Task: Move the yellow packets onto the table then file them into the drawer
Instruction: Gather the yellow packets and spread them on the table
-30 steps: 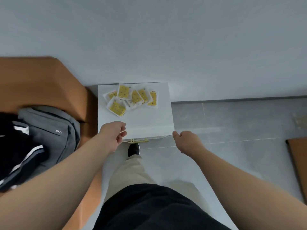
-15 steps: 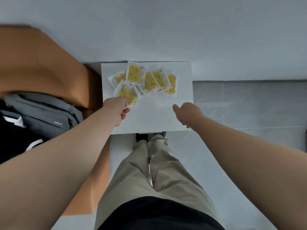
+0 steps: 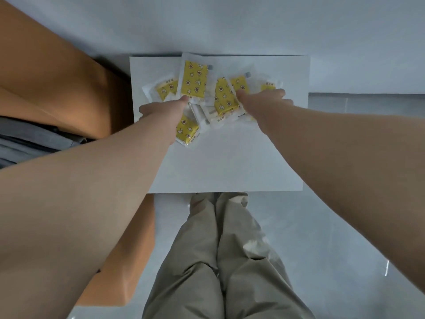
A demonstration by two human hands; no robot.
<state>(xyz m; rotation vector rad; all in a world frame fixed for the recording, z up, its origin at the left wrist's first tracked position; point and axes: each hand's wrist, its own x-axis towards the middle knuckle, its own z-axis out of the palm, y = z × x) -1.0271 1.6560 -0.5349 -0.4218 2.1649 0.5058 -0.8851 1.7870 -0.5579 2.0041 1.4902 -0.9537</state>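
Several yellow packets [image 3: 195,80] in clear wrappers lie in a loose overlapping pile at the back of the white cabinet top [image 3: 230,166]. Both of my hands reach into the pile from the near side. My left hand [image 3: 164,109] lies spread over the pile's left part, its thumb tip touching the lower edge of the largest packet, and one packet [image 3: 186,132] pokes out under its wrist. My right hand [image 3: 264,100] rests spread on the right part and covers a packet [image 3: 268,86] there. The drawer is not visible from this angle.
An orange-brown table [image 3: 57,84] stands against the cabinet's left side with a grey bag [image 3: 30,143] on it. The grey wall runs directly behind the cabinet. My legs in beige trousers [image 3: 218,261] stand at the cabinet's front edge on the grey floor.
I have stepped closer and leaned over the cabinet. Both hands moved forward from the front edge onto the packet pile, which is now slightly pushed together.
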